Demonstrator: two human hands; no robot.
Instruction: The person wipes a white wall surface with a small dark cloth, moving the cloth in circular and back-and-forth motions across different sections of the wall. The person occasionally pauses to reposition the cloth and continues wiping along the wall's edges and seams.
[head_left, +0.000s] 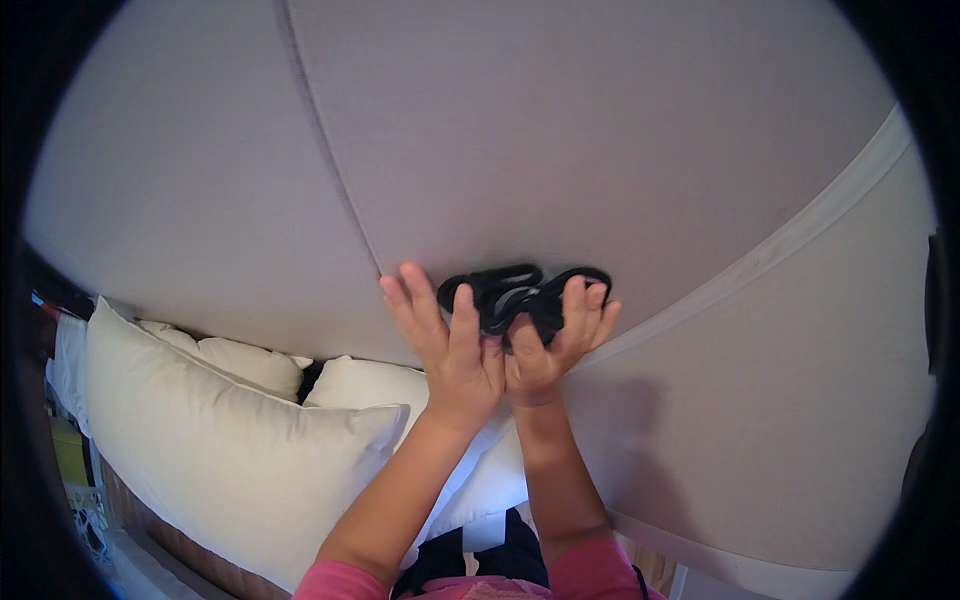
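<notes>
A black looped bundle of strap or cord (491, 285) is held up between my two hands, above a grey fabric surface (600, 150). My left hand (454, 352) grips its left side near the thumb, with the other fingers stretched out and spread. On its right side, my right hand (544, 356) has a bent finger against the lower part and several fingers raised beside the right loop. The thumbs are close together under the bundle. My palms and fingers hide part of it, so its exact kind cannot be told.
A seam (322, 142) runs across the fabric, and pale piping (757, 262) marks its edge on the right. Several white pillows (217, 435) lie at the lower left. Beyond them are a green object (69, 454) and a white openwork basket (86, 517).
</notes>
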